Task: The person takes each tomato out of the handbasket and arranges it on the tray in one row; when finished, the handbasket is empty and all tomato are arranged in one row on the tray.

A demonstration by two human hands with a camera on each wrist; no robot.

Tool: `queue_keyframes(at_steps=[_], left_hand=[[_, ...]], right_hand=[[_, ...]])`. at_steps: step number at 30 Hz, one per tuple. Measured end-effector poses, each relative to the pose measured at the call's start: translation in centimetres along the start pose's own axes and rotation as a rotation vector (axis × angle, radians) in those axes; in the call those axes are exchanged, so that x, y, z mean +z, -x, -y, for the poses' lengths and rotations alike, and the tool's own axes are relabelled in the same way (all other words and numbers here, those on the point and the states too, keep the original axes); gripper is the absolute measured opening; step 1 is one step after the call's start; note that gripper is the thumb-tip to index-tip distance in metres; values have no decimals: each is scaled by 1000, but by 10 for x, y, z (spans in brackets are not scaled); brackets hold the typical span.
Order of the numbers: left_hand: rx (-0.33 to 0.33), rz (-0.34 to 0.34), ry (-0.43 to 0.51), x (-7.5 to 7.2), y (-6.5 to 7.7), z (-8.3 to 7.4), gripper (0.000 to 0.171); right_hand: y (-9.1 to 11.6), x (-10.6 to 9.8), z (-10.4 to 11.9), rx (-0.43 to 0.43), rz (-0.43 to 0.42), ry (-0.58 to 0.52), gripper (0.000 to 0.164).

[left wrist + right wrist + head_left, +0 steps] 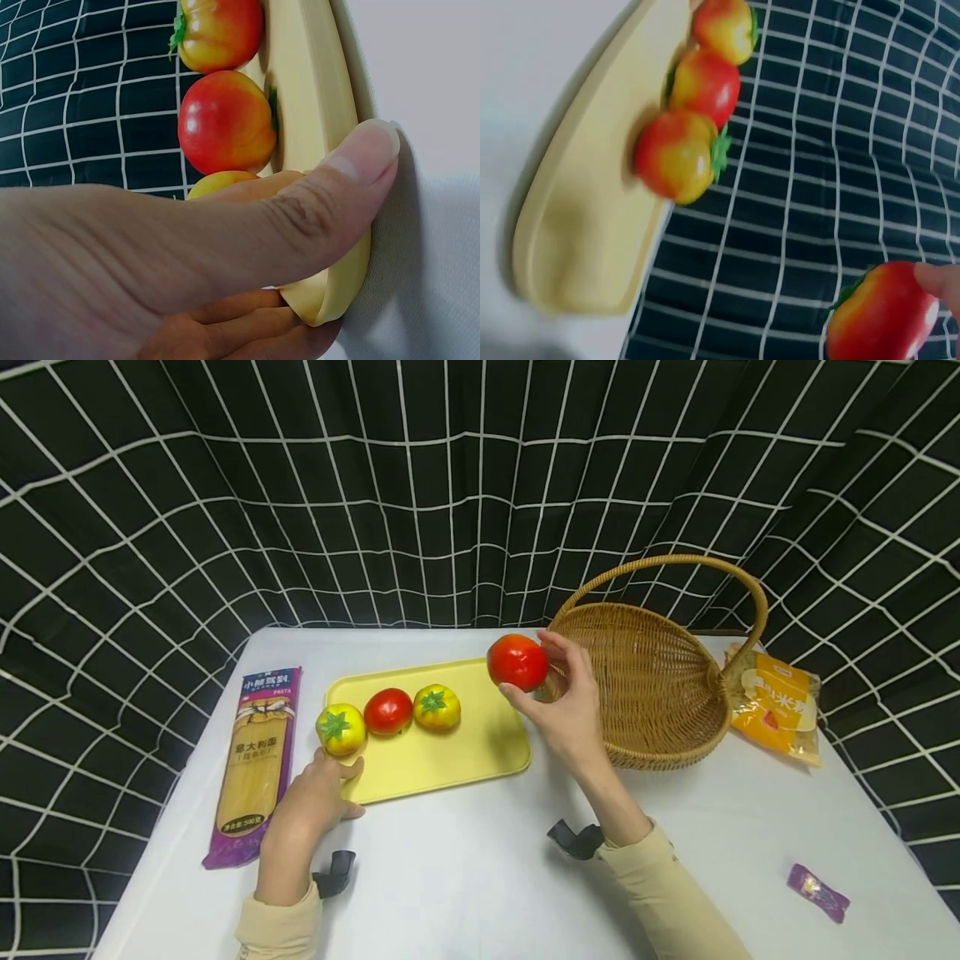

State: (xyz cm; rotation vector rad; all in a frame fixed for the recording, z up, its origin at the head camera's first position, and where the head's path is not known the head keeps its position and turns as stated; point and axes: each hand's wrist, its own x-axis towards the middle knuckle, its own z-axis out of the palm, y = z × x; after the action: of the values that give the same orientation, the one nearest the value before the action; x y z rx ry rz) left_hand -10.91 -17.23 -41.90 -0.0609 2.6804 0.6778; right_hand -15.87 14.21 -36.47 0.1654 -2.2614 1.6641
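Note:
My right hand [570,710] pinches a red tomato [517,662] between thumb and fingers, above the right end of the yellow tray [442,768] and beside the basket's left rim. In the right wrist view this tomato [885,315] shows at the lower right with a fingertip on it. My left hand [311,793] grips the tray's near left corner. In the left wrist view, the thumb [352,165] lies along the rim, with the other fingers around the end. Three tomatoes sit in a row on the tray: one yellow [341,730], one red [388,711], one yellow-orange [437,707].
A wicker basket [645,685] with a tall handle stands right of the tray. An orange and clear food bag [776,706] lies behind its right side. A pasta packet [255,760] lies at the left, a small purple packet [818,893] at the front right. A black gridded curtain [450,510] surrounds the table.

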Motion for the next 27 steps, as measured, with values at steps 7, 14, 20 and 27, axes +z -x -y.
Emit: queue_keyframes(at_steps=[7, 14, 20, 27], left_hand=[[-4, 0, 14, 2, -1, 2, 73], [-5, 0, 14, 2, -2, 3, 74], [0, -4, 12, 2, -1, 2, 74], [-4, -2, 8, 1, -1, 2, 74]], right_hand=[[-3, 31, -6, 40, 36, 29, 66], [-7, 52, -29, 65, 0, 37, 68], [-4, 62, -48, 148, -21, 91, 71], [-1, 67, -63, 257, 24, 196, 73]])
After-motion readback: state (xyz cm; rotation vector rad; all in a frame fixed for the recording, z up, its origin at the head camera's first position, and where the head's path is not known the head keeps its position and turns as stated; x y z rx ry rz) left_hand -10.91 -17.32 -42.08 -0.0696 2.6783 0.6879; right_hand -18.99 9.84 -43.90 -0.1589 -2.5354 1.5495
